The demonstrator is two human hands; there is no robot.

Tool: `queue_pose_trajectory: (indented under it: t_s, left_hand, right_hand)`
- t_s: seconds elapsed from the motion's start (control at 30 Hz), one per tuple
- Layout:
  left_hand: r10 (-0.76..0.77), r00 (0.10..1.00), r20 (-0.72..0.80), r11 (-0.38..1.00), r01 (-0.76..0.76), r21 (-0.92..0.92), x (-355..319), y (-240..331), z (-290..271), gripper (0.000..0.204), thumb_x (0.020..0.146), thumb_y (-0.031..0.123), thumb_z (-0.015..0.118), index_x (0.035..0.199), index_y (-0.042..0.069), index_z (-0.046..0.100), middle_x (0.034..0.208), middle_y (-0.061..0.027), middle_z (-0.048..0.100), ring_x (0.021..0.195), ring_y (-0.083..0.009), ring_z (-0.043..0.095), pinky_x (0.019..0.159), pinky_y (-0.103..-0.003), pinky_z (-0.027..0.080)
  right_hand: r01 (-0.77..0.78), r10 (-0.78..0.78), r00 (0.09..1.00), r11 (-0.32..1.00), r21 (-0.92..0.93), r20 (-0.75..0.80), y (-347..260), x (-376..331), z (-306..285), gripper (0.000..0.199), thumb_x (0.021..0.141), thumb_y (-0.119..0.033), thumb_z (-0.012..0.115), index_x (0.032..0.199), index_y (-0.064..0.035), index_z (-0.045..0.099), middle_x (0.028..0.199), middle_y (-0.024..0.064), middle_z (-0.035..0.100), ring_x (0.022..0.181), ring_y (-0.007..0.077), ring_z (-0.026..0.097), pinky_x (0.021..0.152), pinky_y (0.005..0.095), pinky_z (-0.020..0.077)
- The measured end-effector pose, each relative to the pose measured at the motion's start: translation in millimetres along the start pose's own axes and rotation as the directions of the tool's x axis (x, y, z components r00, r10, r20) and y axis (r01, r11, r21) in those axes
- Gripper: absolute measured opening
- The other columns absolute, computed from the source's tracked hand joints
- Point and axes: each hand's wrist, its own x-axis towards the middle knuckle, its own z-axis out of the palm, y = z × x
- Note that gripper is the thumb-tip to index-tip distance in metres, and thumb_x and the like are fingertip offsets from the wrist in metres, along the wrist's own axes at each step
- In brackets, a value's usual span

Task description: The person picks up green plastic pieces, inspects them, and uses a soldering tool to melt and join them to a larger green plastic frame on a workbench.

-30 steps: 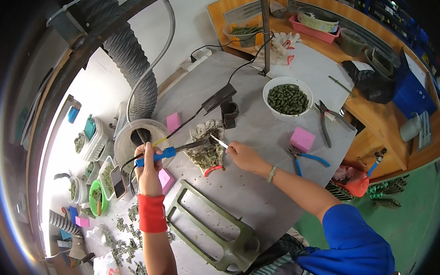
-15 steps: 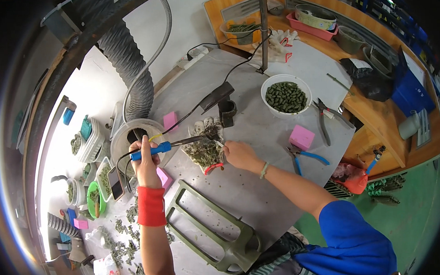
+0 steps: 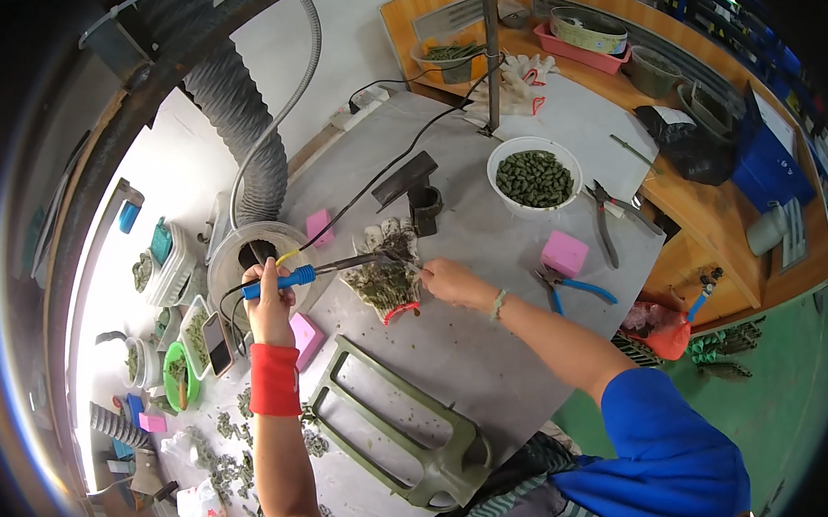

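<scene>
My left hand (image 3: 272,314) is closed round the blue handle of a soldering iron (image 3: 287,281). Its metal shaft points right, over a soiled white work glove (image 3: 379,292) lying on the table. My right hand (image 3: 456,284) pinches a small, thin tool at the glove's right side, close to the iron's tip; its kind is too small to make out. Dark green residue covers the glove. Nearer me lies an olive-green plastic frame (image 3: 440,481) with long openings. Beyond the glove stands a black holder (image 3: 425,208) beside a dark flat piece (image 3: 404,180).
A white bowl (image 3: 492,181) of green pieces stands right of the holder. Pliers (image 3: 604,223), blue-handled cutters (image 3: 587,291) and a pink block (image 3: 564,251) lie nearby. A clear bucket (image 3: 224,292) sits under a grey hose (image 3: 236,119) at left. The iron's cord (image 3: 366,189) crosses the table.
Both hands have shifted only slightly, the left a little upward with the iron. The whole view has moved a few pixels. The grips are the same.
</scene>
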Motion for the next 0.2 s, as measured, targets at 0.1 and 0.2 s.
queue_pose_trajectory:
  t_s: [0.1, 0.2]
  left_hand:
    - [-0.004, 0.999, 0.033, 0.999, 0.005, -0.035, 2, -1, 0, 0.016, 0.095, 0.019, 0.064, 0.094, 0.012, 0.049, 0.081, -0.0039, 0.062, 0.055, -0.0082, 0.046, 0.052, -0.021, 0.038]
    - [0.002, 0.997, 0.082, 0.999, 0.002, -0.054, 6, -8, -6, 0.015, 0.096, 0.018, 0.063, 0.097, 0.012, 0.049, 0.081, -0.0043, 0.062, 0.056, -0.0087, 0.047, 0.052, -0.022, 0.038]
  right_hand:
    - [0.022, -0.025, 0.999, 0.996, 0.084, 0.034, 11, 15, -4, 0.029, 0.098, -0.029, 0.044, 0.086, -0.0066, 0.057, 0.063, 0.0023, 0.053, 0.045, 0.0145, 0.044, 0.039, 0.0339, 0.0343]
    - [-0.115, 0.071, 0.981, 0.961, 0.251, 0.179, 14, 21, -8, 0.026, 0.099, -0.031, 0.047, 0.091, -0.0083, 0.056, 0.064, 0.0028, 0.053, 0.042, 0.0147, 0.042, 0.037, 0.0349, 0.0327]
